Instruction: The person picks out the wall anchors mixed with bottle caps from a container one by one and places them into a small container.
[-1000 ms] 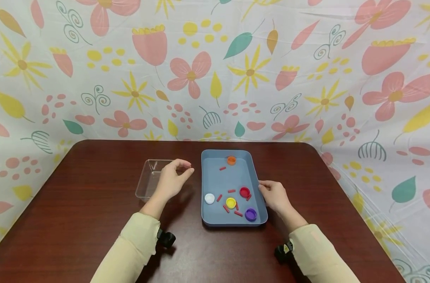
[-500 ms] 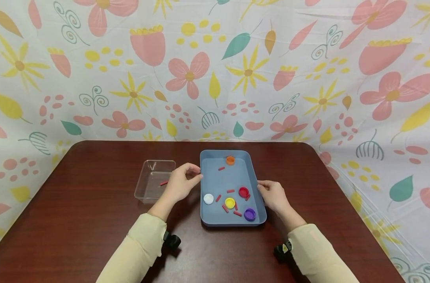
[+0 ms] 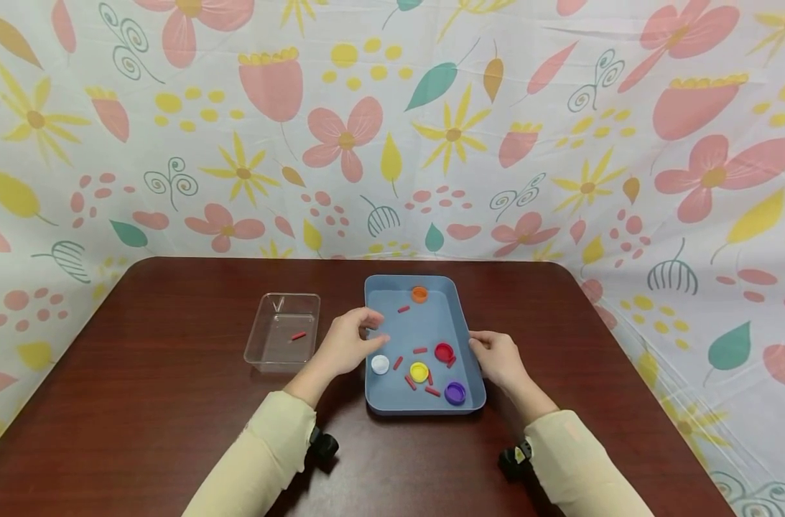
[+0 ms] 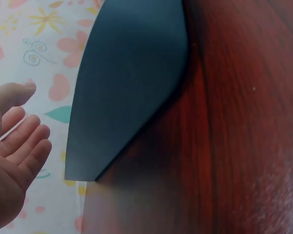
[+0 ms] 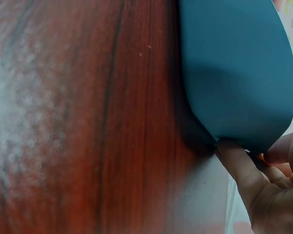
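Note:
My left hand point(image 3: 345, 345) is over the left rim of the blue-grey tray point(image 3: 405, 406), thumb and fingers apart with nothing between them. In the left wrist view, that hand point(image 4: 20, 151) shows loosely bent fingers beside the tray's outer wall point(image 4: 127, 87). At the tray's right side, my right hand point(image 3: 498, 357) grips its wall; the right wrist view shows fingers point(image 5: 239, 168) against the wall's lower part. Inside the tray lie several short red sticks point(image 3: 420, 351) and bottle caps: white point(image 3: 380, 365), yellow point(image 3: 419, 372), red point(image 3: 444, 352), purple point(image 3: 454, 393) and orange point(image 3: 419, 294).
A clear plastic box point(image 3: 258, 352) stands left of the tray, with one red stick point(image 3: 298, 335) on its floor. Both rest on a dark brown wooden table point(image 3: 140, 402). Behind the table hangs a flower-patterned cloth point(image 3: 392, 143).
My left hand has moved right, from beside the clear box to over the tray's left rim, its thumb and fingers spreading apart. The stick in the box has come into view. My right hand stays put.

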A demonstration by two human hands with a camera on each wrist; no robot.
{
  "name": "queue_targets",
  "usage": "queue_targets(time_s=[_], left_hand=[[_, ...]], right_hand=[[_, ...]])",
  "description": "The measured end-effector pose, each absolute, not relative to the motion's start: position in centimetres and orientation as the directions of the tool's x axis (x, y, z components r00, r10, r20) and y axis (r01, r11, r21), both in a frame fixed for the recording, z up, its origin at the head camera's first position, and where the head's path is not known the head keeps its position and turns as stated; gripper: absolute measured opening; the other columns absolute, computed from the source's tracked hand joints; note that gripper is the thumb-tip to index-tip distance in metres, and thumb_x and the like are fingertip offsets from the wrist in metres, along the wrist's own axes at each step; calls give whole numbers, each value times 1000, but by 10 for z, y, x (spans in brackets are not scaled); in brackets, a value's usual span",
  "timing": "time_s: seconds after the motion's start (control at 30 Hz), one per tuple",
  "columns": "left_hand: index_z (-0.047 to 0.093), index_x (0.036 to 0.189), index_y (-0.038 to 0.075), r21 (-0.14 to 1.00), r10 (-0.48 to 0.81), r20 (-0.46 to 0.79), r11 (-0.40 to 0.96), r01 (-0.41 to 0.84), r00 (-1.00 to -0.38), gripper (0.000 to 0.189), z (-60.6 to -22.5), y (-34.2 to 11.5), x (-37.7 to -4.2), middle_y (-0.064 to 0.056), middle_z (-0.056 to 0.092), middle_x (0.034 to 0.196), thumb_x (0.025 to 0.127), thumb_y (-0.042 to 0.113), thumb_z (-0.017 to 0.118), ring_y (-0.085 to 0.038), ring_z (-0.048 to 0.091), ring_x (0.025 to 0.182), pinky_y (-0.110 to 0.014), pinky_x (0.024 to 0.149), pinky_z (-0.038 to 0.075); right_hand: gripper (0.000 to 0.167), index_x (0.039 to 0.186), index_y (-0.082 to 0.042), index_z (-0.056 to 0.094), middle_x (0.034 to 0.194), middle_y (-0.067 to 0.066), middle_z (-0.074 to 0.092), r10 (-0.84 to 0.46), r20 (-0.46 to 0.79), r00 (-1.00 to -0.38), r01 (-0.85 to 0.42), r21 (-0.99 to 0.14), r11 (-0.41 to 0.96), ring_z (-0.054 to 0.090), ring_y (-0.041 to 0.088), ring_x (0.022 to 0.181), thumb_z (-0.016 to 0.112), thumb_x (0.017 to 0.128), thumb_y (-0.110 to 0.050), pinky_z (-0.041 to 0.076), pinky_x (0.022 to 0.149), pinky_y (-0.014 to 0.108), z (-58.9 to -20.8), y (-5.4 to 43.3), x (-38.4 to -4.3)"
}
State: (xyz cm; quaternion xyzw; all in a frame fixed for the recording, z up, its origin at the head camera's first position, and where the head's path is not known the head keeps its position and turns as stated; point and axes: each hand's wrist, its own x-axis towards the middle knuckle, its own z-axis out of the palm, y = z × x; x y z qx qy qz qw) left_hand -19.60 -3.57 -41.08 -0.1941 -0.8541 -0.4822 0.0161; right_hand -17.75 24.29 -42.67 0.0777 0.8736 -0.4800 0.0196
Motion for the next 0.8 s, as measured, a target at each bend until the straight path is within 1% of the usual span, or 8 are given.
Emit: queue_targets(time_s=[0.1,0.27,0.33,0.43,0.57,0.8], left_hand=[[63,112,6,803,342,209,475,360,-916,35,-414,-32,-196,-9,65,111,82,19,74,-23,62,104,-39,89,50],[61,118,4,785,382,199,489,380,-903,46,-422,-27,-196,-8,62,120,79,23,76,-25,55,116,-42,95,47],[61,120,4,780,393,192,495,383,-899,48,-424,-26,-195,-8,61,123,79,24,77,-27,52,120,-44,96,46],[61,119,5,780,400,173,503,373,-900,47,-425,-24,-192,-8,60,125,79,24,77,-28,49,122,-46,96,45],[63,117,5,780,418,162,501,375,-894,43,-427,-21,-190,-9,60,124,80,22,76,-28,50,121,-46,97,45],[64,114,2,786,449,166,478,393,-878,38,-435,-17,-190,-9,65,114,82,19,73,-25,58,111,-41,92,49]], right_hand=[[34,124,7,57,105,27,67,120,-116,-986,162,-835,525,69,21,80,49,95,-9,58,60,36,-426,244,-177],[34,125,6,57,106,28,66,115,-130,-985,172,-832,528,69,23,82,49,96,-10,58,61,36,-426,244,-178],[34,126,6,56,107,27,66,114,-129,-985,171,-829,532,69,23,83,49,97,-10,58,61,36,-426,244,-178],[35,127,6,56,109,27,65,110,-129,-986,168,-829,533,69,23,84,48,97,-11,58,61,36,-426,244,-178],[35,127,7,55,110,28,65,103,-128,-986,163,-832,531,69,24,85,48,97,-10,58,62,37,-426,245,-178],[35,127,6,55,111,28,65,102,-133,-986,167,-833,528,69,24,85,47,97,-10,58,63,37,-426,244,-178]])
